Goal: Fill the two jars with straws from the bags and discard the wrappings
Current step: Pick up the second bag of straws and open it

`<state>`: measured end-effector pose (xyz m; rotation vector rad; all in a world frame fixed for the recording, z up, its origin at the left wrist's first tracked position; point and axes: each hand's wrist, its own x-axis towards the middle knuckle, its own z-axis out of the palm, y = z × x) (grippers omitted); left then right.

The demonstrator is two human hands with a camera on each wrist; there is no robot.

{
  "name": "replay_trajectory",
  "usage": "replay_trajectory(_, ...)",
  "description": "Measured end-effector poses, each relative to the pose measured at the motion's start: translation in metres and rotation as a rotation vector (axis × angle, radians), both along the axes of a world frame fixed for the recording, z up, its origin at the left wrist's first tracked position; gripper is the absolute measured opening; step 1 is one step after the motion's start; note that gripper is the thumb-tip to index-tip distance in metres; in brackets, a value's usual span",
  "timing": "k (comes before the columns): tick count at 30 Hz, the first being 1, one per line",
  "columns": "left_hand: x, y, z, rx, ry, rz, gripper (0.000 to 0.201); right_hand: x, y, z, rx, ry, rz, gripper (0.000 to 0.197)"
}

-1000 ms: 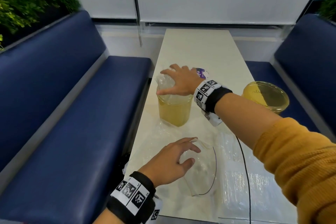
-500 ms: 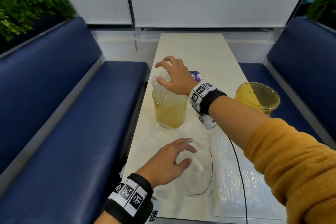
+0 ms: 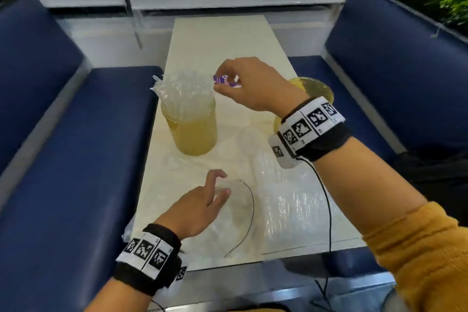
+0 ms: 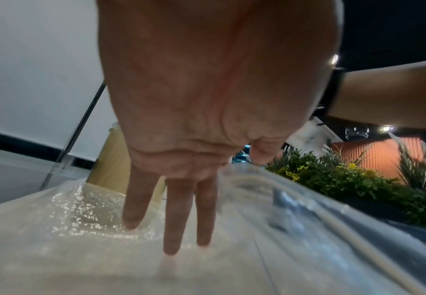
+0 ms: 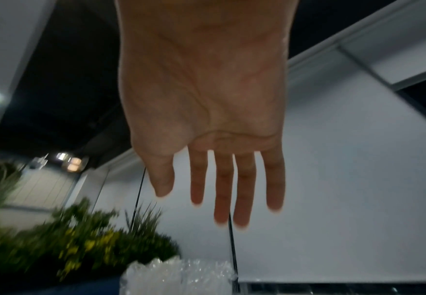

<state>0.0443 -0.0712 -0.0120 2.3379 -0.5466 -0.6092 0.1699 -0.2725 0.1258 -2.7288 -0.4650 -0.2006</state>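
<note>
Right hand (image 3: 253, 83) hovers mid-frame, fingers straight in the wrist view; a purple label (image 3: 225, 81) lies behind it, contact unclear. Left hand (image 3: 200, 206), fingers extended, presses a clear bag (image 3: 286, 200) at lower centre. Straws (image 3: 184, 88) fill the left jar (image 3: 192, 132); the second jar (image 3: 319, 88) is half hidden. White table (image 3: 217, 40), blue benches (image 3: 50, 159).

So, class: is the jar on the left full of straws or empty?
Full. Wrapped straws stand packed in the left jar, their tops sticking up above its rim.
</note>
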Motion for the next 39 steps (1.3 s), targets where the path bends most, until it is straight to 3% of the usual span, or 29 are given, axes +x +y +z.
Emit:
replay_trajectory(4, 0.004, -0.016, -0.003, -0.106, -0.131, 0.145, 0.047, -0.071, -0.056, -0.028, -0.065, 0.203, -0.107, 0.039)
replay_trajectory(7, 0.008, -0.029, -0.009, -0.14, -0.128, 0.162, 0.044, -0.129, -0.085, -0.075, -0.203, 0.556, 0.03, 0.048)
replay_trajectory(9, 0.013, -0.037, -0.016, -0.12, -0.096, 0.146, 0.044, -0.162, -0.089, -0.113, -0.317, 0.689, 0.158, 0.054)
replay_trajectory(13, 0.017, -0.049, -0.025, -0.111, -0.07, 0.176, 0.041, -0.189, -0.084, -0.168, -0.453, 0.497, 0.266, 0.056)
replay_trajectory(17, 0.015, -0.059, -0.028, -0.117, -0.061, 0.216, 0.039, -0.182, -0.086, -0.173, -0.397, 0.423, 0.24, 0.039)
replay_trajectory(21, 0.007, -0.064, -0.027, -0.11, -0.112, 0.219, 0.04, -0.174, -0.086, -0.16, -0.343, 0.44, 0.197, 0.02)
replay_trajectory(26, 0.0, -0.069, -0.019, -0.113, -0.238, 0.22, 0.039, -0.17, -0.098, -0.129, -0.195, 0.42, 0.128, 0.015)
replay_trajectory(33, -0.005, -0.069, -0.02, -0.106, -0.174, 0.224, 0.042, -0.153, -0.132, -0.045, 0.195, 0.139, -0.053, 0.013)
replay_trajectory(37, -0.007, -0.077, -0.004, 0.11, -0.399, 0.12, 0.052, -0.136, -0.127, -0.026, 0.44, -0.115, -0.26, 0.015)
replay_trajectory(39, -0.005, -0.08, 0.01, 0.125, -0.543, 0.091, 0.053, -0.134, -0.118, -0.025, 0.503, -0.174, -0.349, 0.019)
